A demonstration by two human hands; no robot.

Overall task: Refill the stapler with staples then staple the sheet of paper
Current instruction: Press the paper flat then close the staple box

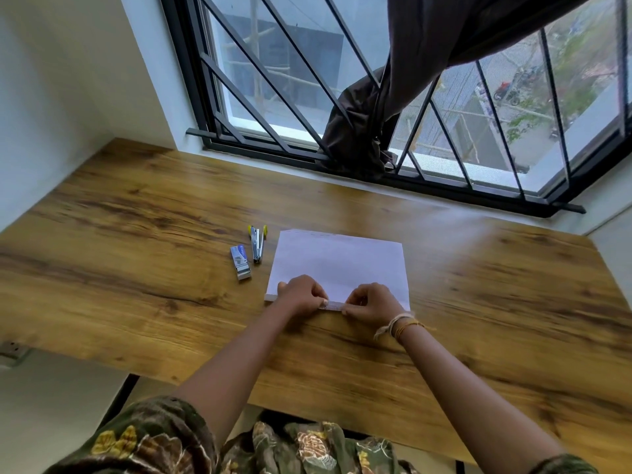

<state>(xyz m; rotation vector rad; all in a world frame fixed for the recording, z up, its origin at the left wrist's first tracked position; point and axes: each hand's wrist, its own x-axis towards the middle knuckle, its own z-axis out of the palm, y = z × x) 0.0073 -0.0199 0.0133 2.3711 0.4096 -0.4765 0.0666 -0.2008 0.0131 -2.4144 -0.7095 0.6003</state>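
A white sheet of paper (337, 265) lies flat on the wooden table (136, 254), with a narrow strip folded over along its near edge. My left hand (301, 294) and my right hand (371, 302) both pinch that folded near edge, close together. The small metal stapler (257, 243) with yellow tips lies opened out to the left of the sheet. A box of staples (240, 262), slid partly open, rests just left of the stapler. Neither hand touches the stapler or the box.
A barred window (307, 97) runs along the table's far edge, and a dark curtain (369, 131) is knotted through the bars. A white wall (51, 114) bounds the left side. A wall socket (13, 350) sits below the table's left edge.
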